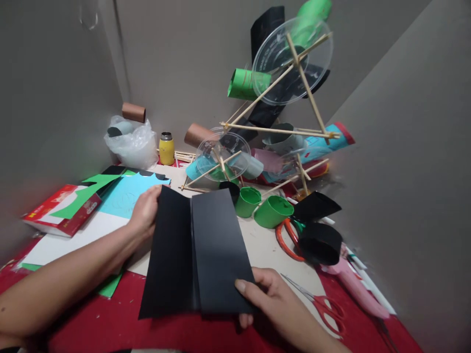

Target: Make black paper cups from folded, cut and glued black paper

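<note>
A sheet of black paper, folded so that two flaps meet near its middle, is held up over the table. My left hand grips its upper left edge, the fingers partly hidden behind it. At the lower right corner my right hand pinches the paper, thumb in front and fingers behind. Just right of that hand, scissors with red handles lie on the beige board. Beyond the paper stand green paper rings, with a black paper roll farther right.
A stick-and-plastic-lid structure carrying paper tubes rises at the back right. To the left lie a red box, blue paper and white paper. A yellow jar and a plastic bag stand by the wall.
</note>
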The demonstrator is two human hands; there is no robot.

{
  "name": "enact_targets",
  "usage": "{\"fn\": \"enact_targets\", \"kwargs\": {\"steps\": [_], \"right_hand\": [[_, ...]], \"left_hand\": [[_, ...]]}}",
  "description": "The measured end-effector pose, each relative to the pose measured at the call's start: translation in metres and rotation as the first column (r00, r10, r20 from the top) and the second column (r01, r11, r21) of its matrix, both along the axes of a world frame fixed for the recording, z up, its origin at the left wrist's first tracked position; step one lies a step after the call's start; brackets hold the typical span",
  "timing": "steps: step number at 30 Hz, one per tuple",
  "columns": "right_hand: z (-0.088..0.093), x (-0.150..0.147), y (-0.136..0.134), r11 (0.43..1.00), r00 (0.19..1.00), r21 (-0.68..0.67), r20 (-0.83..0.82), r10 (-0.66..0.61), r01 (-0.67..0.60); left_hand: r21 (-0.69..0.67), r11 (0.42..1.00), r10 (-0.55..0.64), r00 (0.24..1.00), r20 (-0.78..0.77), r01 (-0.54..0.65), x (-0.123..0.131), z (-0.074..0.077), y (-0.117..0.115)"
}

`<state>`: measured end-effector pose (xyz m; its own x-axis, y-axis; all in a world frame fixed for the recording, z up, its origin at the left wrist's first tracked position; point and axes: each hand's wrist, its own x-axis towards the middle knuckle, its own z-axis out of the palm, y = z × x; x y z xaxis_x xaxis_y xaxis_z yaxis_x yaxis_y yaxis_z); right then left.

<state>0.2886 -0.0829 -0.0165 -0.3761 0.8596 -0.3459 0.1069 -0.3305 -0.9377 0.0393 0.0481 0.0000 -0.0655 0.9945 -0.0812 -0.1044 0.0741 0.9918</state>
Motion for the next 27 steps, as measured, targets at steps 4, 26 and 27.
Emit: {"fn": "enact_targets", "kwargs": {"steps": [4, 26, 27], "right_hand": [[0.005, 0.012, 0.006, 0.991, 0.991, -0.044, -0.049, 0.123, -0.126], [-0.011, 0.014, 0.027, 0.941, 0.965, 0.277, 0.116, -0.234, 0.195], [-0.010, 0.018, 0.026, 0.887, 0.933, 0.389, 0.152, -0.326, 0.247]], "left_hand": [[0.061, 0.998, 0.027, 0.999, 0.037, -0.029, -0.013, 0.016, 0.024], [-0.119, 0.863, -0.481, 0.870, 0.107, 0.491, -0.002, -0.005, 0.026], [-0.100, 0.892, -0.428, 0.895, 0.122, 0.440, -0.003, -0.007, 0.027]]}}
